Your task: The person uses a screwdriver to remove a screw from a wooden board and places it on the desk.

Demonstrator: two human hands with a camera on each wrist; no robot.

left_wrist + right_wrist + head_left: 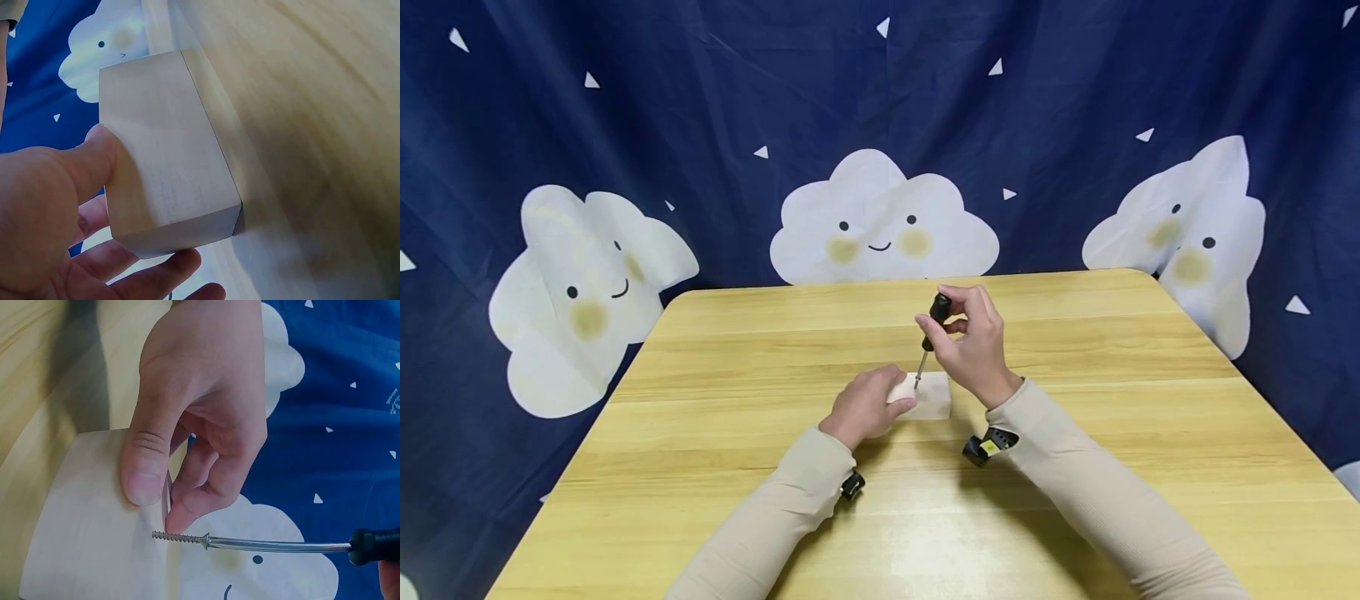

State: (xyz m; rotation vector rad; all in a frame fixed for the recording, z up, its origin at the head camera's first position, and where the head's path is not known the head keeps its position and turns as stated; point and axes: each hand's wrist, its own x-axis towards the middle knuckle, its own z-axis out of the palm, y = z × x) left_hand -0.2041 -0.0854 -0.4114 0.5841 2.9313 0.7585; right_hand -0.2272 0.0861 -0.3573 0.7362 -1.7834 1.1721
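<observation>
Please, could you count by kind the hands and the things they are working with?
Hands: 2, the left hand and the right hand
Screwdriver: 1
Screw: 1
Pale block: 1
Total: 5

Dark blue cloth printed with smiling white clouds and small triangles hangs behind a shiny wood-grain tabletop

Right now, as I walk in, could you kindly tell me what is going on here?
A person's left hand grips a pale wooden block on the table. The right hand holds a screwdriver, its tip at the head of an upright screw on the block, with its thread showing.
</observation>
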